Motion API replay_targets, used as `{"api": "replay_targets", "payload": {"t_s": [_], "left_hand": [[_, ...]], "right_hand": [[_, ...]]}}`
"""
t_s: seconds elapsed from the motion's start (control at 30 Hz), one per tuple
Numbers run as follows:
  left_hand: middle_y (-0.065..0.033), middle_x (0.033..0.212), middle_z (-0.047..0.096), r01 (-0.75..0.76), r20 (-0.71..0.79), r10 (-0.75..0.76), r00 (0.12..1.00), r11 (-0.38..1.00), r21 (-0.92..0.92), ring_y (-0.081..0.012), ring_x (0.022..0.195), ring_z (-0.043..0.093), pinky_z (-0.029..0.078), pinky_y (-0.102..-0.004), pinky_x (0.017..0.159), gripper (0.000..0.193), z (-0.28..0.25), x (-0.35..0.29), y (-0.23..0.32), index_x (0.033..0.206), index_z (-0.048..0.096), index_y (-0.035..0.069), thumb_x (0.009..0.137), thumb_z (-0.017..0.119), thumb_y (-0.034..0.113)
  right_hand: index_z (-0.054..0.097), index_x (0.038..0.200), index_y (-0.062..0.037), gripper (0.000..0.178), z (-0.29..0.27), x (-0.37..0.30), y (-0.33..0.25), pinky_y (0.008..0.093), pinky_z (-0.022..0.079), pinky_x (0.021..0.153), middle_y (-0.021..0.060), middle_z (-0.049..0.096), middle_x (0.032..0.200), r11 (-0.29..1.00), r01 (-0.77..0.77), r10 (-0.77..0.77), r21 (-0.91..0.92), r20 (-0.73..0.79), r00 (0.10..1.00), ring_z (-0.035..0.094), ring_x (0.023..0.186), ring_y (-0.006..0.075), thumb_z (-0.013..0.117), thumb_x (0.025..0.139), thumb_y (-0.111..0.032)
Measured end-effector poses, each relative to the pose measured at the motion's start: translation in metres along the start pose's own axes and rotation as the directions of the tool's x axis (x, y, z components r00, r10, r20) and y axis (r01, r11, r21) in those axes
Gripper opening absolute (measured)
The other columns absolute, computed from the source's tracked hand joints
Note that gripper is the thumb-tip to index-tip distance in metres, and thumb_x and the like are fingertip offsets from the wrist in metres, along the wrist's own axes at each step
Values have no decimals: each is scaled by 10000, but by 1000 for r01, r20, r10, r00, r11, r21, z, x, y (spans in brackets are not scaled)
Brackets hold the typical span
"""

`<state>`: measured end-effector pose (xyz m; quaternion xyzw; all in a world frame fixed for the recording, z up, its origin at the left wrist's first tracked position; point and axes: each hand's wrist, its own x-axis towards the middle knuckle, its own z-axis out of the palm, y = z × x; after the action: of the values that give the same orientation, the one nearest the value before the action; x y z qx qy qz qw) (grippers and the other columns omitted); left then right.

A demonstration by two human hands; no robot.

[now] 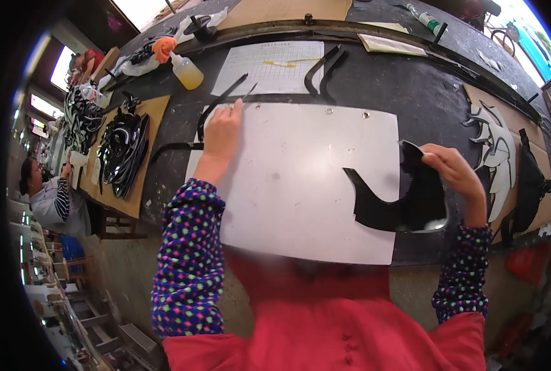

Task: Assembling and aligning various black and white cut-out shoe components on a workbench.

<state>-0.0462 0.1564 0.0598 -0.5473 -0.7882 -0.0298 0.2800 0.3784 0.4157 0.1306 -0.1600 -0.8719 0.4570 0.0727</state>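
My right hand [450, 166] is closed round the upper edge of a glossy black curved plastic panel [405, 207]. The panel's pointed end hangs over the white board [294, 179] in front of me; its wide end reaches past the board's right edge. At the board's far left corner lies my left hand [223, 131], palm down, fingers a little bent. A thin pointed tool [250, 91] shows right by its fingertips; whether they touch it, I cannot tell. Just left of that hand are a black curved strip [226, 89] and another dark curved piece [170, 148].
Behind the board lie a printed sheet [260, 59], two black curved strips [325, 74] and a bottle of yellow liquid [187, 72]. Cardboard at left bears glossy black parts [124, 148]; at right, pale parts [497, 148] and a black part [526, 182]. A person [49, 191] sits far left.
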Motion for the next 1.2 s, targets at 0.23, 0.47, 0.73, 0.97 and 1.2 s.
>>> {"api": "replay_targets", "payload": {"t_s": [0.23,0.47,0.73,0.97,1.2], "left_hand": [[-118,1193,689,-312,-61,307,950,919,-239,-256,1070,668,542,-350,879,418,-104,-90,67,1240,679,39,826,636,1],[-106,1203,686,-199,-50,197,979,873,-445,-251,1135,640,509,-374,956,306,-113,-118,106,1140,702,36,838,659,54],[-117,1161,691,-271,-120,247,962,780,-564,-252,1032,660,556,-352,842,301,-92,-111,118,1109,710,-1,812,672,34],[-125,1074,714,-278,-120,266,956,707,-650,-243,979,671,559,-340,800,277,-99,-127,111,1060,720,-16,789,677,23],[-121,1106,716,-269,-93,276,957,714,-646,-232,1014,667,556,-332,810,281,-99,-127,111,1072,729,-6,800,668,27]], "right_hand": [[611,1148,-43,280,109,-7,-38,407,477,847,135,660,1007,910,-30,-178,-414,-455,873,624,966,313,696,907,-158],[579,1164,-50,370,169,-4,-44,391,395,896,92,585,1100,872,-122,-44,-474,-324,945,524,1067,285,741,849,-156],[629,958,-6,186,169,-5,-45,311,512,776,86,649,1003,1000,6,-4,5,-372,928,626,886,250,714,809,67],[656,982,-22,124,161,12,-66,341,474,725,98,662,882,987,88,-83,-132,44,996,618,764,263,688,864,-40],[650,874,-59,53,168,20,-74,330,386,659,56,628,762,983,44,-31,-178,75,997,578,703,225,677,890,-101]]}}
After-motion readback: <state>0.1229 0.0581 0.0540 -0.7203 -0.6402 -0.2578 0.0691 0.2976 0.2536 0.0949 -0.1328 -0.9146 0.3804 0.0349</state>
